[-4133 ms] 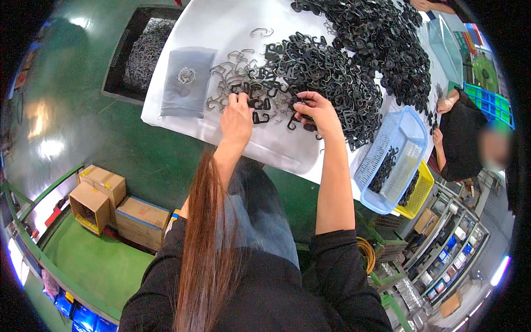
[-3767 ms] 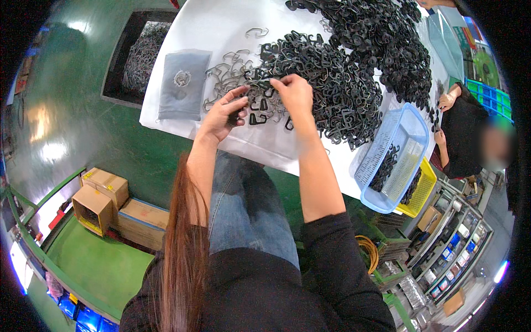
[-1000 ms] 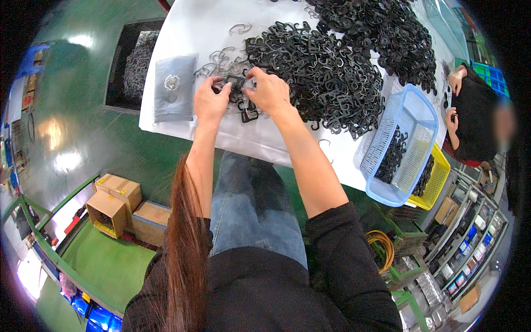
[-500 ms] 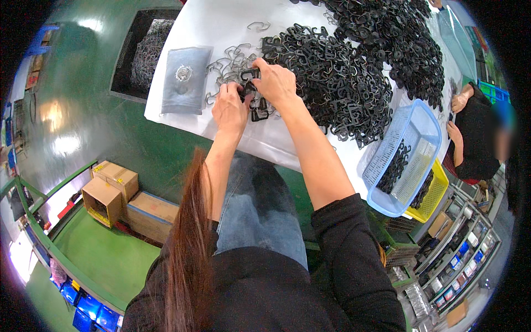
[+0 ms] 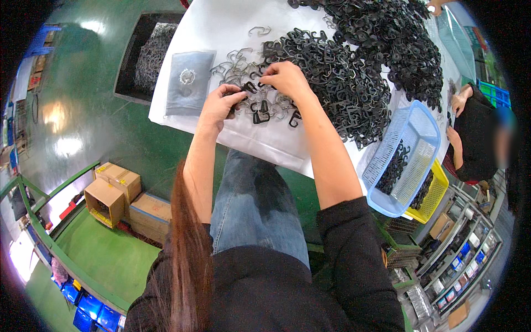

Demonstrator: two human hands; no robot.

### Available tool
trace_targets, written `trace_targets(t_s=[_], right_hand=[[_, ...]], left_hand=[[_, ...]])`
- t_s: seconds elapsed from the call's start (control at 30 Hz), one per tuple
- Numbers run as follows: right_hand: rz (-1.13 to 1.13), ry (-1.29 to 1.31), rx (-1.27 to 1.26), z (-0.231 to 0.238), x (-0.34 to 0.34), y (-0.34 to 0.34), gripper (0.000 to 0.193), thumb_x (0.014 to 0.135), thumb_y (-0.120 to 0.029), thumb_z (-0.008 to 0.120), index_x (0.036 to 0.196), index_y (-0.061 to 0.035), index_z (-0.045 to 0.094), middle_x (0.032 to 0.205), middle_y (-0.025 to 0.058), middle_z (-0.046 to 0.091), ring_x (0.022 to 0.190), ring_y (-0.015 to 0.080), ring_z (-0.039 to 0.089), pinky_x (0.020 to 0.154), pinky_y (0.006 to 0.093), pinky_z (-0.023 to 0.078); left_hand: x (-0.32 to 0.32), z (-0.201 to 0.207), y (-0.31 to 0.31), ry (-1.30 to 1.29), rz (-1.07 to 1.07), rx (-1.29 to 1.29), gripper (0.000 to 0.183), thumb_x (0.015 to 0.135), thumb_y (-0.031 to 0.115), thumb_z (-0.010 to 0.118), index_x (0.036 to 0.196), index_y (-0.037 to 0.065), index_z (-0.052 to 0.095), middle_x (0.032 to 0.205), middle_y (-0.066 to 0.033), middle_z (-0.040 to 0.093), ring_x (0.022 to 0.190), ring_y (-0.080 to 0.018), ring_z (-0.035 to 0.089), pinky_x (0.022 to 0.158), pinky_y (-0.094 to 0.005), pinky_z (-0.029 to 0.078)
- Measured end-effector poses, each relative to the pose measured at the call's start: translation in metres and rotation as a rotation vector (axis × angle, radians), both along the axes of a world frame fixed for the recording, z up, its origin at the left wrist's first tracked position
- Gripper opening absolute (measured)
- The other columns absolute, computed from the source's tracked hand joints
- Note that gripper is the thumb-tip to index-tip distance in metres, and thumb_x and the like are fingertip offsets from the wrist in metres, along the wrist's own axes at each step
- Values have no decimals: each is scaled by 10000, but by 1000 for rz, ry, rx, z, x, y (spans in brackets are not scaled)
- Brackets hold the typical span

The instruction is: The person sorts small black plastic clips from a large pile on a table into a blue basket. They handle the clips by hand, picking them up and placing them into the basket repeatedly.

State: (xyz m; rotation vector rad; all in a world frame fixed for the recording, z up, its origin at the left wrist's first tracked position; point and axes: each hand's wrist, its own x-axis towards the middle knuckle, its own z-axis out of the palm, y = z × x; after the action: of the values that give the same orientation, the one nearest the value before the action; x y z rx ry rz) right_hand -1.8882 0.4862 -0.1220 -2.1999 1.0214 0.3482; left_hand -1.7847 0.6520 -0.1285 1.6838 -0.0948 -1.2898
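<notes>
Head cam: L hand (image 5: 219,105), grip pinching blk hook (image 5: 249,87); R hand (image 5: 290,81) nearby, can't tell grip.

A bare strip of white table (image 5: 268,143) runs along the near edge, below the hands (image 5: 223,105). More open surface lies at the upper left, beyond a flat grey bag (image 5: 188,98). Loose wire hooks (image 5: 237,62) clutter the space between the bag and a dense heap of black hooks (image 5: 337,83) blocking the right; a blue basket (image 5: 394,145) obstructs the right edge.
</notes>
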Motion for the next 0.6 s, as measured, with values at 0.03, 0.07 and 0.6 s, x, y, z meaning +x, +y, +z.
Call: trace_targets(t_s=[0.03, 0.07, 0.6], right_hand=[[-93, -2, -1, 1, -11, 0, 233, 690, -277, 639, 868, -136, 689, 880, 94, 663, 861, 258, 629, 757, 375, 494], [-185, -10, 3, 3, -24, 1, 238, 679, -293, 655, 862, -144, 692, 870, 84, 666, 864, 251, 628, 762, 374, 491], [-1537, -751, 74, 53, -349, 14, 172, 768, -184, 661, 807, -27, 605, 552, -28, 436, 412, 57, 370, 352, 207, 257]], left_hand=[[-1, 3, -1, -161, -56, -15, 172, 757, 185, 666, 888, 76, 639, 705, 25, 565, 609, -57, 496, 486, -204, 361], [-1, 6, -2, -175, -47, -25, 182, 760, 187, 661, 903, 76, 639, 704, 27, 565, 604, -54, 492, 477, -204, 355], [-92, 0, -75, 491, -41, -171, 208, 817, 162, 617, 1016, 107, 591, 795, 19, 561, 622, -80, 520, 439, -199, 345]])
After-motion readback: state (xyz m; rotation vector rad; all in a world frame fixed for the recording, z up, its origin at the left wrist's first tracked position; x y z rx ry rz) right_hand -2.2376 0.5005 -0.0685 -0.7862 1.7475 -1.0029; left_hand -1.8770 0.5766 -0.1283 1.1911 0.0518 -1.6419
